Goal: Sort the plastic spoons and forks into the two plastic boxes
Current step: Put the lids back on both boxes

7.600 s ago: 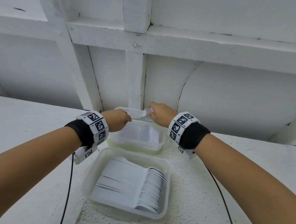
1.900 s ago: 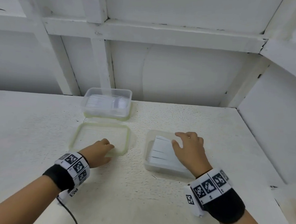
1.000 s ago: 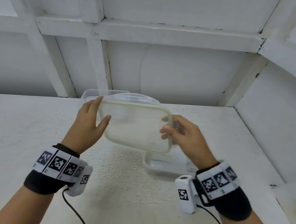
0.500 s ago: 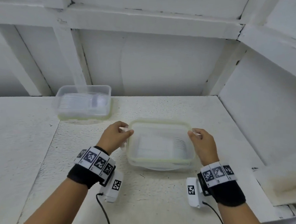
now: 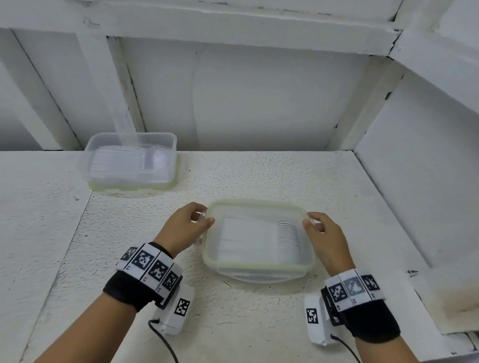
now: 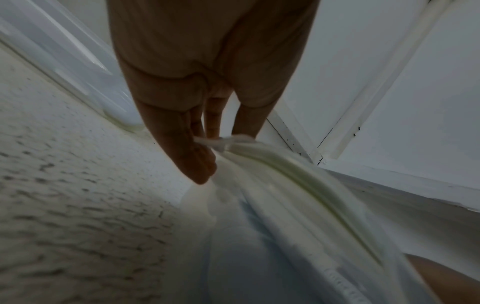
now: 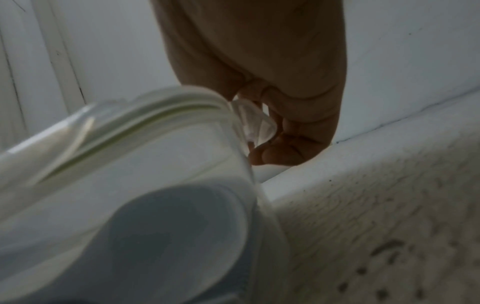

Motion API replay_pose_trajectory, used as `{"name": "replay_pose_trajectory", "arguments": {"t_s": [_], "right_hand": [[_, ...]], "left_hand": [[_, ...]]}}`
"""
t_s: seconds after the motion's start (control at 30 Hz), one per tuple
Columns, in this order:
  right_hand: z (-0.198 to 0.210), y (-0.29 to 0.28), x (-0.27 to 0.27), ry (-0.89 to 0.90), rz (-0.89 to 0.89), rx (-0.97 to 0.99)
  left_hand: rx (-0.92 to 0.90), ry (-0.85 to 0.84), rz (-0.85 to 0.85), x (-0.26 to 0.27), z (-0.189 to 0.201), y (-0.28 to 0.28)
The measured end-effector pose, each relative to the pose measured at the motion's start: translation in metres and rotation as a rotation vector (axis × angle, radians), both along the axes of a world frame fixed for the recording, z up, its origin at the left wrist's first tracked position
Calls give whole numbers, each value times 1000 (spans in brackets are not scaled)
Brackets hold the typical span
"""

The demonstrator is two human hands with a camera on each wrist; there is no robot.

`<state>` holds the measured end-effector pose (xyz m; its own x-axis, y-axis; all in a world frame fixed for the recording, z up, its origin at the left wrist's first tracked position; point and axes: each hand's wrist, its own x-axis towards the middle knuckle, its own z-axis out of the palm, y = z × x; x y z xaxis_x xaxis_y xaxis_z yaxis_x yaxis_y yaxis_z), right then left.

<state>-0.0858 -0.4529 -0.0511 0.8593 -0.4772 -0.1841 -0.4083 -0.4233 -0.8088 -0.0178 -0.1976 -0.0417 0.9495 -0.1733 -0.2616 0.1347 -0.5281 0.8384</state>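
Clear, thin plastic, the green-rimmed rectangular lid (image 5: 257,259) sits on the near box of white cutlery (image 5: 255,275), mid-counter. Left hand (image 5: 185,228) and right hand (image 5: 324,237) pinch its end clip tabs; light, flexible, probably slippery.

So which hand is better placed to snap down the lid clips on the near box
Neither alone. The left hand pinches the clip at the left end of the lid, and the right hand pinches the clip at the right end. Each probably closes its own; the far box is nearer the left.
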Motion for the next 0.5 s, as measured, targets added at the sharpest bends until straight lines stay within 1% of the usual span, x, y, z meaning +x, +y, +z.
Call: {"name": "replay_pose_trajectory", "arguments": {"t_s": [0.13,0.27,0.3,0.43,0.5], "right_hand": [[-3,2,-1,-20,-17,21],[-2,8,-2,-10,-67,33],[-2,9,-2,4,-66,12],[-2,12,-3,33,14,-124],[-2,10,-5,52,59,-144]], "left_hand": [[6,9,8,0,-1,0],[141,-60,-12,-4,-1,-1],[128,-53,-13,-5,-2,-2],[-28,4,3,-6,-9,-2],[-77,18,12,-6,-13,-3]]}}
